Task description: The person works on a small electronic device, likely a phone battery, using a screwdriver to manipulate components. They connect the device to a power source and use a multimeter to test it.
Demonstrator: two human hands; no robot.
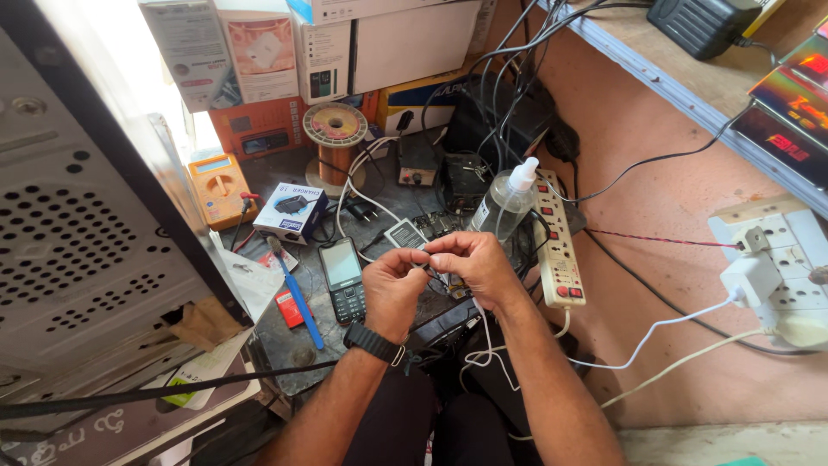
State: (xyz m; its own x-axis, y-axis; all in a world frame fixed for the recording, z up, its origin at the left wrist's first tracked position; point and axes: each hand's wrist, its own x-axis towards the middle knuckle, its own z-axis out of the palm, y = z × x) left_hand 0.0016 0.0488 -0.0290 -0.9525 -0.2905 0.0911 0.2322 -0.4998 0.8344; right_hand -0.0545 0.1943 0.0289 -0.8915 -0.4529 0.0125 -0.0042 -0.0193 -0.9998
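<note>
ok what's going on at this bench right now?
A person sits at a cluttered repair bench, both hands raised together over it. The left hand and right hand pinch a thin white wire between the fingertips; it trails down toward the lap. A keypad phone lies face up beside the left hand, with a blue-handled tool next to it. A power strip and clear spray bottle sit behind.

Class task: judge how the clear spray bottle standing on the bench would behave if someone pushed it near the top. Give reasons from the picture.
The spray bottle is tall and narrow, so a push near the top would probably tip it. Its clear, round body looks like smooth plastic, so it is likely light and may roll once down. Cables and the power strip crowd it, so it would likely knock against them.
</note>
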